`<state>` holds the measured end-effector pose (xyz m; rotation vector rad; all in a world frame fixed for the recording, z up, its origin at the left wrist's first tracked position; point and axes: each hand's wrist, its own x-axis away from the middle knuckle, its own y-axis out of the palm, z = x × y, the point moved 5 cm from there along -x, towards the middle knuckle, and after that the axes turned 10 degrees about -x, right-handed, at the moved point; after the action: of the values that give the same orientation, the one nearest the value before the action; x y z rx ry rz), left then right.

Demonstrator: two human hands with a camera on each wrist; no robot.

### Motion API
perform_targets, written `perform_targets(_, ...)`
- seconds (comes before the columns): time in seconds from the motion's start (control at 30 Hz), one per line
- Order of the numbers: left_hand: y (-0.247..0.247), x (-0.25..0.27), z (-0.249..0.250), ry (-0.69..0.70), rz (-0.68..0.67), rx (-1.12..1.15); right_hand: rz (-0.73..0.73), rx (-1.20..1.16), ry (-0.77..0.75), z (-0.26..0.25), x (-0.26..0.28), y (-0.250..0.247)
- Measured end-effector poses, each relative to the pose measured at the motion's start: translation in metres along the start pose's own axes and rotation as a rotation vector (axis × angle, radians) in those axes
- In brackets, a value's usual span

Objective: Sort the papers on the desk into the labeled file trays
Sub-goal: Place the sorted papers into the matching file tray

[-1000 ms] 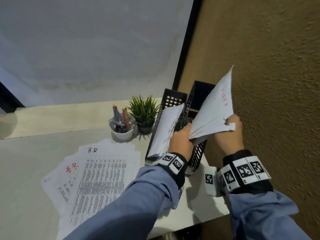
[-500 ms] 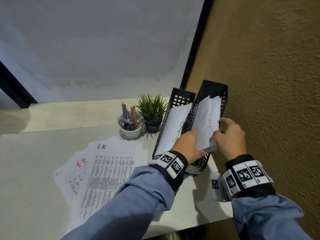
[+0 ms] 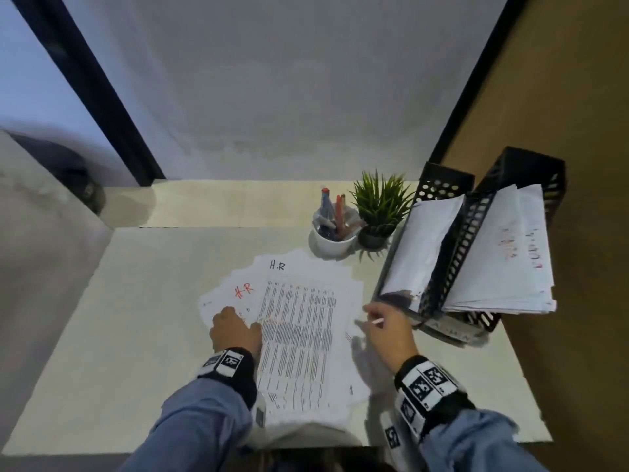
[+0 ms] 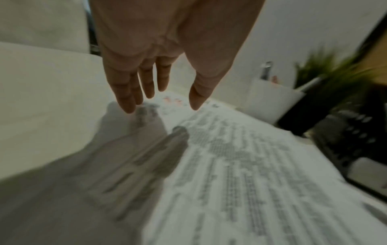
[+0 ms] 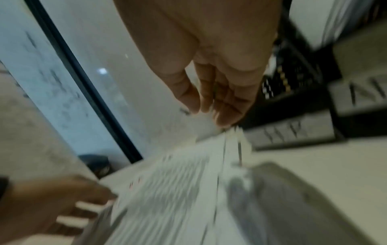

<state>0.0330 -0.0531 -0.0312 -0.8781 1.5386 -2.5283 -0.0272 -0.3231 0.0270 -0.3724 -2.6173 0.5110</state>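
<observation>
A fanned pile of printed papers point(image 3: 299, 335) marked "H.R" lies on the white desk point(image 3: 136, 318). My left hand point(image 3: 235, 330) hovers just over the pile's left side, fingers straight and spread point(image 4: 163, 102), holding nothing. My right hand point(image 3: 384, 327) is at the pile's right edge, fingers loosely extended point(image 5: 211, 117) by a slightly raised paper corner point(image 5: 206, 131); the blur hides whether they touch it. Two black perforated file trays stand at the right. The left tray point(image 3: 442, 185) and the right tray point(image 3: 527, 165) each hold a sheaf of papers point(image 3: 422, 247) point(image 3: 503, 267).
A white cup of pens point(image 3: 332, 233) and a small potted plant point(image 3: 379, 206) stand behind the pile, left of the trays. Labels point(image 5: 293, 132) sit on the trays' front ends. A brown wall point(image 3: 585, 301) runs along the right; the desk's front edge is near me.
Both hands have let go of the sheets now lying in the right tray. They have come back and down to the pile on the desk, the left hand farther left.
</observation>
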Motion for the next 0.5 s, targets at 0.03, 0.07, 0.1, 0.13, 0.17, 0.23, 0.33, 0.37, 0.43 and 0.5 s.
perform_targets(0.03,0.0,-0.004,-0.008,-0.019,-0.01,-0.013,-0.043,0.008,0.096,0.016,0.0,0.018)
perform_targets(0.07,0.0,-0.006,-0.013,-0.028,-0.021,-0.022,-0.068,0.026,0.159,0.026,0.003,0.032)
perform_targets(0.1,0.002,-0.009,-0.017,-0.026,-0.023,-0.02,-0.07,0.052,0.194,0.033,0.004,0.043)
perform_targets(0.13,0.004,-0.009,-0.017,-0.02,-0.031,-0.008,-0.069,0.045,0.22,0.034,0.007,0.05)
perform_targets(0.17,0.006,-0.009,-0.017,-0.01,-0.046,0.021,-0.053,0.027,0.243,0.038,0.005,0.056)
perform_targets(0.23,0.012,-0.01,-0.016,0.001,-0.101,0.112,-0.017,-0.024,0.296,0.043,0.002,0.064)
perform_targets(0.33,0.022,-0.006,-0.015,0.006,-0.202,0.197,0.012,-0.1,0.33,0.051,-0.005,0.07)
perform_targets(0.37,0.023,-0.004,-0.014,0.038,-0.207,0.216,0.024,-0.128,0.319,0.051,-0.007,0.068)
perform_targets(0.43,0.023,0.0,-0.011,0.118,-0.206,0.299,0.056,-0.156,0.277,0.046,-0.011,0.061)
perform_targets(0.5,0.021,0.001,-0.011,0.193,-0.21,0.363,0.067,-0.232,0.257,0.045,-0.014,0.058)
